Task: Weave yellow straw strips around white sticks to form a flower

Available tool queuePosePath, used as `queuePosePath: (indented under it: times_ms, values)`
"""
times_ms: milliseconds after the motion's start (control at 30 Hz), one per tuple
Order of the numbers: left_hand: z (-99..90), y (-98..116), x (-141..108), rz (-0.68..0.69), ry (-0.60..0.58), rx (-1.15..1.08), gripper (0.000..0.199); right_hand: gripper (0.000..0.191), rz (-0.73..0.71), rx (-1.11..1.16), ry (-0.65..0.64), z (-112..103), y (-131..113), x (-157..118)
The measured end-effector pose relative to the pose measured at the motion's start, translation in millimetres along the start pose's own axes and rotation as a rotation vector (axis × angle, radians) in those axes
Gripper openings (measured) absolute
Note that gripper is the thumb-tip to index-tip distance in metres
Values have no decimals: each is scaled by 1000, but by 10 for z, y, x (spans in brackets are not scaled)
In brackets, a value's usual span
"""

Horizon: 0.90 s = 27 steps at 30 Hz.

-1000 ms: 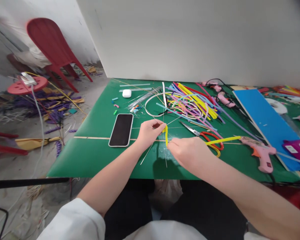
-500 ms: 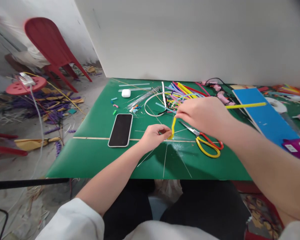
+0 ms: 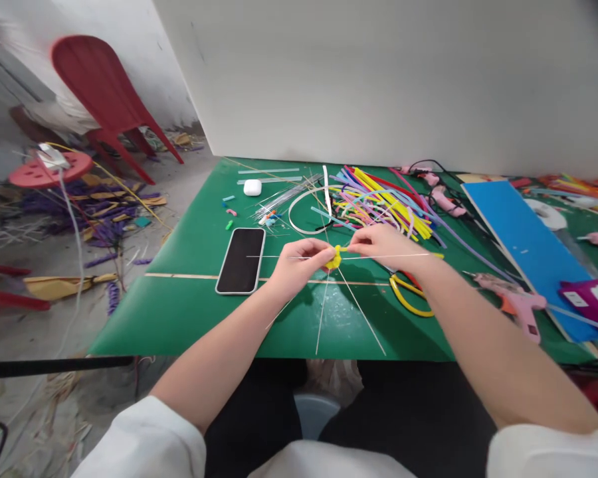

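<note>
left hand (image 3: 301,264) pinches yellow coil (image 3: 333,261) over green table (image 3: 179,315); right hand (image 3: 379,244) pinches yellow strip (image 3: 344,249) beside it. coil looks light, soft; wires (image 3: 362,311) probably springy, bend easily. best held at coil.

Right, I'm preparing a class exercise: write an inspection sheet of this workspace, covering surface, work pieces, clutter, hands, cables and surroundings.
Surface: green tabletop, a thin pale line across it.
Work pieces: yellow piece, thin wires radiating around it.
Clutter: phone, partly hidden scissors, heaped coloured strips, pink glue gun.
Hands: left hand pinches the yellow piece; right hand, a yellow strip beside it.
Cables: white cable hanging by the red stool.
Surroundings: red chair, scraps on floor.
</note>
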<state>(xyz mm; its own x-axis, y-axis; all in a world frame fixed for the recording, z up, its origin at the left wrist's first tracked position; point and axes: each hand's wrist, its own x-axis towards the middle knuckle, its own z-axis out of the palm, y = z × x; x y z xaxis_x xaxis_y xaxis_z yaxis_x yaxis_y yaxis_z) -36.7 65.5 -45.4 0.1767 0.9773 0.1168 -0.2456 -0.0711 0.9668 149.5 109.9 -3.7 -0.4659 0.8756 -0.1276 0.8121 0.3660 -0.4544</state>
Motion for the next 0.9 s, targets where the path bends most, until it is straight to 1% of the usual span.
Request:
queuePosePath:
  times_ms: [67, 100, 200, 267, 400, 467, 567, 600, 667, 700, 733, 800, 900]
  values:
    - [-22, -12, 16, 50, 57, -4, 15, 22, -4, 13, 36, 147, -25, -81]
    - [-34, -17, 23, 71, 85, -8, 15, 20, -34, 28, 60, 213, -36, -122]
    - [-61, -19, 37, 88, 151, -21, 15, 17, -89, 85, 79, 367, -47, -241]
    - [-63, -11, 43, 69, 166, -27, 15, 17, -96, 108, 111, 428, -41, -307]
    - [-35, -9, 49, 25, 192, -19, 17, 19, -56, 182, 225, 479, -33, -372]
    - [-16, -29, 51, 20, 188, 7, 17, 22, -23, 326, 232, 491, -46, -365]
    - [6, -72, 50, 29, 146, 61, 19, 44, 24, 657, 176, 509, -100, -314]
    - [11, -84, 48, 33, 136, 82, 19, 47, 24, 756, 154, 518, -126, -291]
    - [19, -100, 43, 37, 124, 127, 19, 42, -6, 900, 131, 544, -183, -242]
    - [21, -105, 40, 35, 120, 145, 19, 38, -20, 942, 140, 562, -210, -220]
    - [24, -108, 37, 31, 116, 159, 20, 33, -22, 969, 167, 582, -234, -200]
    - [29, -115, 32, 18, 111, 180, 20, 27, 15, 991, 261, 626, -264, -171]
    - [42, -129, 27, 1, 90, 195, 23, 24, 80, 987, 391, 674, -270, -154]
